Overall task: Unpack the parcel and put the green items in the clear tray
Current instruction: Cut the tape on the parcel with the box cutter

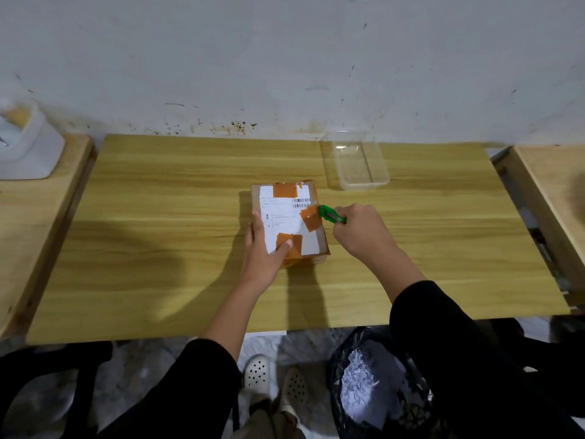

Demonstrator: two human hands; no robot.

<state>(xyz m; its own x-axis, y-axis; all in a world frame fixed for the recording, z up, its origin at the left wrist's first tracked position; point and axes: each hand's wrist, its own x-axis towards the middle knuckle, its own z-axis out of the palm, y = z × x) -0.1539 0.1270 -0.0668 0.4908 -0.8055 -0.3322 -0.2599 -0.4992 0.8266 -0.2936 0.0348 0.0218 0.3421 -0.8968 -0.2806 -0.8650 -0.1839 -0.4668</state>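
Nearest, on the floor to the right, a black bag holds shredded paper. On the counter the left hand grips the parcel at its near left corner, thumb pressed on the top. The right hand is closed around a green cutter, whose tip touches the parcel's right edge at a patch of orange tape. Farther right, apart from the parcel, the clear tray stands near the wall
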